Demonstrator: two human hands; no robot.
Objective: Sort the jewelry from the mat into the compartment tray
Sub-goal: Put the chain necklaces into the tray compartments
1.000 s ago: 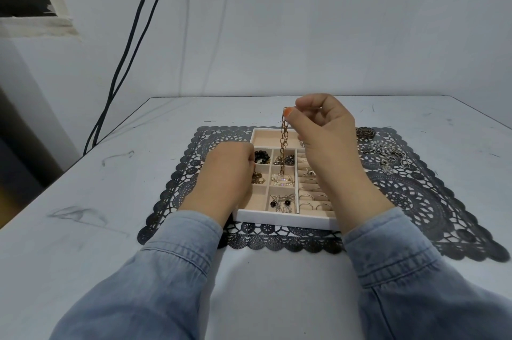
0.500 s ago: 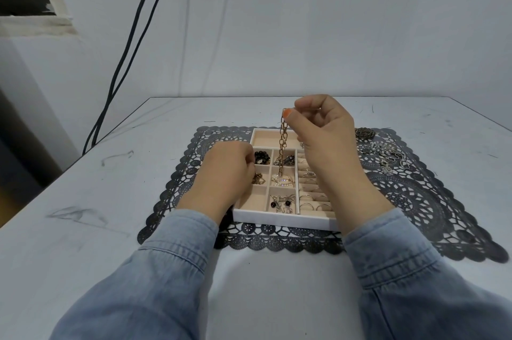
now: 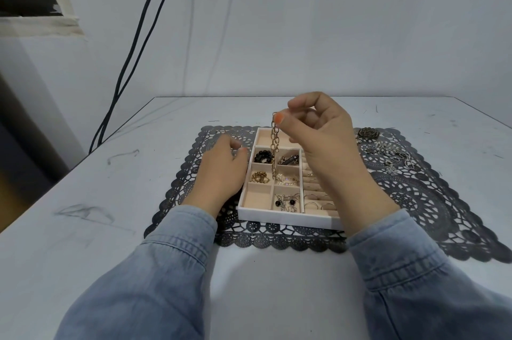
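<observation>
Left hand (image 3: 221,170) lies on the mat (image 3: 263,234), just beside the left wall of the tray (image 3: 277,216). Its back is up and the fingers curl away from view, so I can't tell if it grips anything or touches the wall.

Chain (image 3: 274,148): gold, big links, hanging straight down over the tray with its long axis upright. The top end is pinched between thumb and forefinger of the right hand (image 3: 321,140), which is raised over the tray's far half, other fingers loosely curled. The lower tip lines up in view with the divider between the gold pile (image 3: 260,177) cell and the silver piece (image 3: 288,180) cell next to it. Tip touching the tray or floating above it: can't tell from this angle.

Key relation: the gold pile cell sits just left of the tip. An empty cell lies nearer the person in the same column, and a wide empty cell lies at the far end.

Judgement: this is the placing step, and the chain likely joins the gold pile or goes in an empty cell. The move needs a small sideways shift, then a slow lowering so the links fold inside one cell and don't drape over a divider. The right hand already has the chain. The left is nearer that column but looks idle.

Right of the tray, beyond the right hand, loose jewelry (image 3: 388,151) and a round brooch (image 3: 367,133) lie on the mat, apart from the tray. Sorting looks partway done. The mat sits on a pale tabletop (image 3: 83,201).
</observation>
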